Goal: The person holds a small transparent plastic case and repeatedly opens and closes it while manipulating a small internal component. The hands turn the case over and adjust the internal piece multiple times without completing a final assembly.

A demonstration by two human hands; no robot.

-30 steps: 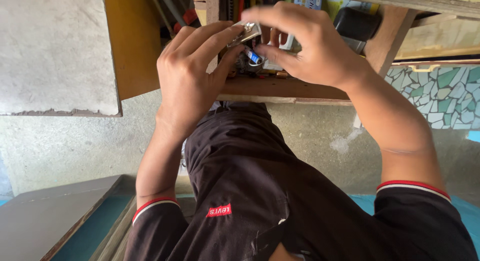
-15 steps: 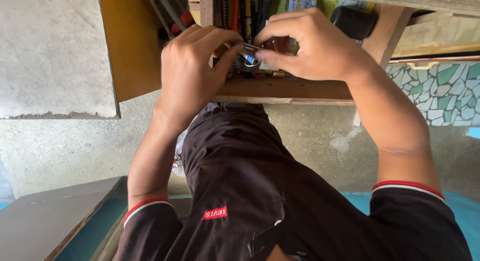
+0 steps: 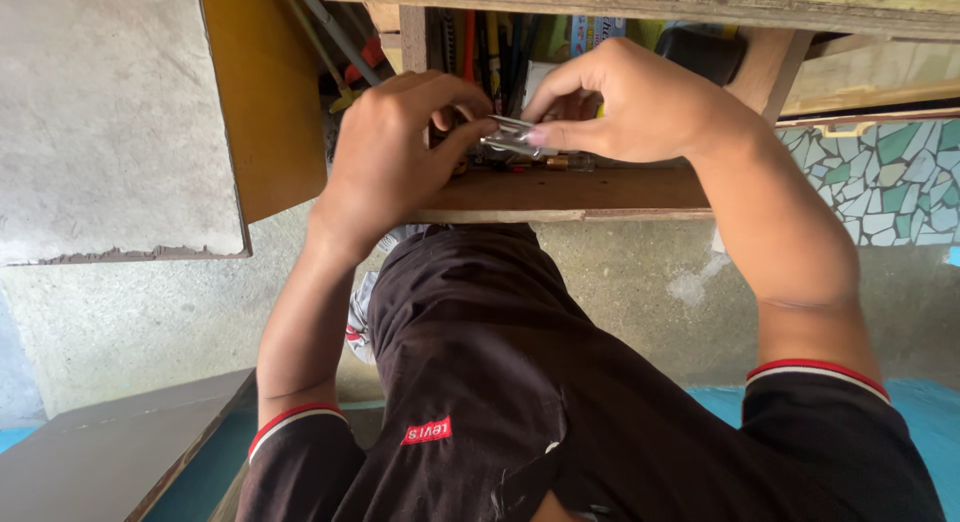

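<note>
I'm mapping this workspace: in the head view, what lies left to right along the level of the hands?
Grey concrete slab → yellow-brown board → left hand → small shiny metal piece → right hand → mosaic tile wall.

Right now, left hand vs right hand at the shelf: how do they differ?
The left hand shows its back, fingers curled onto the small shiny metal piece from the left; the right hand pinches it from the right, thumb underneath. The left forearm rises steeply; the right angles in from the side. Both touch the piece above the wooden shelf.
</note>
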